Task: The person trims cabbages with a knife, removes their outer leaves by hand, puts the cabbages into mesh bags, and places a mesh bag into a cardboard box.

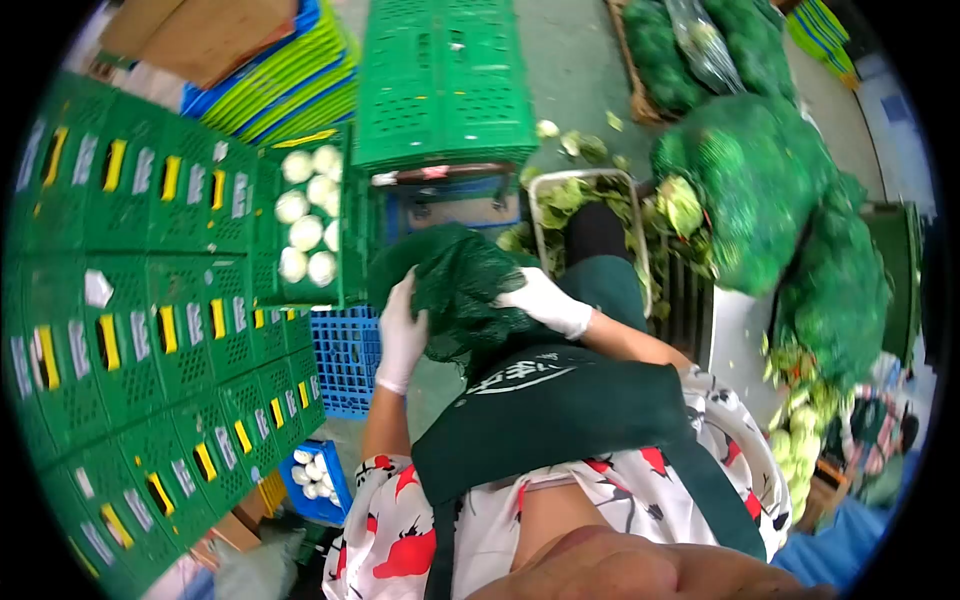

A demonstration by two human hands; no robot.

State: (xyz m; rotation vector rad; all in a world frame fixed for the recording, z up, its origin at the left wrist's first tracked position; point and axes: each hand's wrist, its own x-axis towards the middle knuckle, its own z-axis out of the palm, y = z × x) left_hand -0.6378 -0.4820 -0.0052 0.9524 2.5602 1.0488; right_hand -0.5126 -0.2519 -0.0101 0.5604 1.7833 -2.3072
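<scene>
In front of my dark green apron, a dark green mesh bag (462, 295) hangs bunched between my two gloved hands. My left hand (402, 335), in a white glove, is closed on the left edge of the mesh. On the other side, my right hand (545, 303), also white-gloved, grips the bag with its fingers partly hidden in the folds. What the mesh contains, if anything, I cannot make out. Left of the bag stands a green crate (345, 215) holding several white round vegetables (305, 232).
Stacked green crates (120, 280) with yellow tags wall off the left. More green crates (445, 80) stand ahead. A pale bin (540, 215) of leaf trimmings sits by my leg. Full green net sacks (745, 190) lie to the right. A blue crate (347, 365) is below left.
</scene>
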